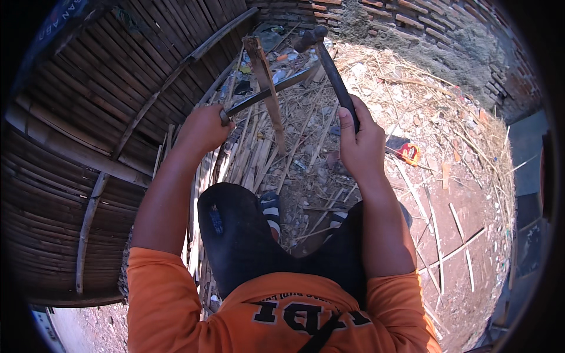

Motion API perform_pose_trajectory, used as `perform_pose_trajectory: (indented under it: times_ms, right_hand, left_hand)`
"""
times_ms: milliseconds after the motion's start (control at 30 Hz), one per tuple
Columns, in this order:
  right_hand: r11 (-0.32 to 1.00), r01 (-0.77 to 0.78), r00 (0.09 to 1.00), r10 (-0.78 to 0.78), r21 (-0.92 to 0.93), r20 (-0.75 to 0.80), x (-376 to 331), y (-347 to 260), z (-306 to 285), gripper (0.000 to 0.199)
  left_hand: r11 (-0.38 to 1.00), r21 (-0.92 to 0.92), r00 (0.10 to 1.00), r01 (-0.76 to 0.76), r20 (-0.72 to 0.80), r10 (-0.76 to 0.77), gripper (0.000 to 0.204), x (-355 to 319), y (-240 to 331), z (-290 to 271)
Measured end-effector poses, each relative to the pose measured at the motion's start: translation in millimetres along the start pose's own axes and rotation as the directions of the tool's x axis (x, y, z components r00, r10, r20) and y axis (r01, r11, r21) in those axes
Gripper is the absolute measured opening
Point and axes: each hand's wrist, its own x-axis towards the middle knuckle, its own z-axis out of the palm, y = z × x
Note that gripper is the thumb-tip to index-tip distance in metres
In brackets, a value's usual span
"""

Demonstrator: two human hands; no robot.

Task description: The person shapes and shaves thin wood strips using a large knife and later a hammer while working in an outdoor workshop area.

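My left hand [203, 130] is closed round the handle of a machete [292, 80], its long blade slanting up and to the right. The blade crosses an upright wooden stake [262, 73]; I cannot tell how deep it sits in the wood. In my right hand [360, 140] is a hammer [336, 79], gripped low on its dark handle. The hammer's head is raised above the far end of the blade, apart from it.
A slatted bamboo wall [106, 88] rises close on the left, and a brick wall [412, 20] stands at the back. Split wood strips [240, 162], straw and litter cover the ground. A red and yellow packet [408, 153] lies right of my right hand.
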Motion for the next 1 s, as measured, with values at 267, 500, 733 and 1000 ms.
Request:
perform_pose_trajectory:
  times_ms: [267, 500, 733, 1000]
  right_hand:
    - [0.991, -0.108, 0.981, 0.119, -0.076, 0.156, 0, 7, -3, 0.038]
    - [0.991, -0.069, 0.985, 0.085, -0.112, 0.149, -3, 6, 6, 0.041]
    - [0.998, -0.063, 0.996, 0.063, 0.006, 0.062, -1, 15, 8, 0.044]
    - [0.974, -0.132, 0.960, 0.172, -0.183, 0.222, -2, 25, 22, 0.042]
  left_hand:
    - [0.999, 0.051, 0.998, 0.016, 0.054, -0.019, 0.036, -7, 12, -3]
    - [0.996, 0.033, 0.994, 0.088, 0.057, -0.090, 0.034, -10, 20, 4]
    - [0.995, 0.030, 0.990, 0.095, 0.104, -0.098, 0.035, -8, 23, 8]
    - [0.997, 0.027, 0.993, 0.070, 0.093, -0.073, 0.037, -3, 23, 21]
